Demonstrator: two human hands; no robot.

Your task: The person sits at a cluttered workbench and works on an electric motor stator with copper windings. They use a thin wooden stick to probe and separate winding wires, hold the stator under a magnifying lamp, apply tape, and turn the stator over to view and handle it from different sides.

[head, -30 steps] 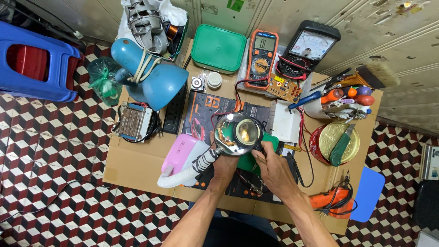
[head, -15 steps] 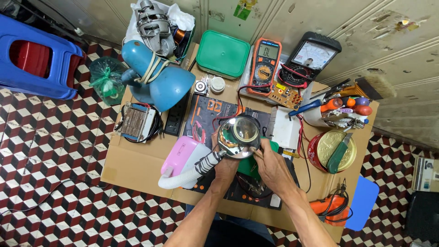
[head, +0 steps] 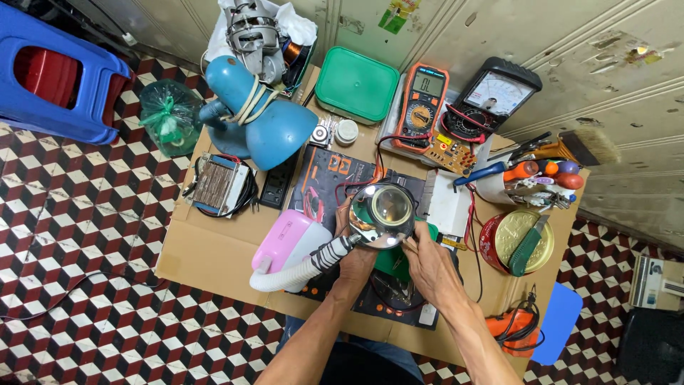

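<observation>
A round magnifier lens (head: 388, 212) on a white flexible neck (head: 299, 267) with a pink base (head: 285, 239) hangs over the middle of the cardboard-topped table (head: 214, 257). My left hand (head: 356, 260) reaches under the lens from below, and its fingers are hidden by the rim. My right hand (head: 431, 267) lies just right of it, fingers together on a green piece (head: 392, 262) that rests on a dark work mat (head: 335, 175). The fingertips of both hands meet under the lens.
A blue desk lamp (head: 263, 128), a green lidded box (head: 356, 85), an orange multimeter (head: 422, 107), an analogue meter (head: 499, 93), a tool cup (head: 527, 182) and a round tin (head: 524, 242) ring the mat. A blue stool (head: 50, 78) stands on the checkered floor.
The head view has shifted a little. Both hands stay together under the lens over the green piece, with no clear change of grip.
</observation>
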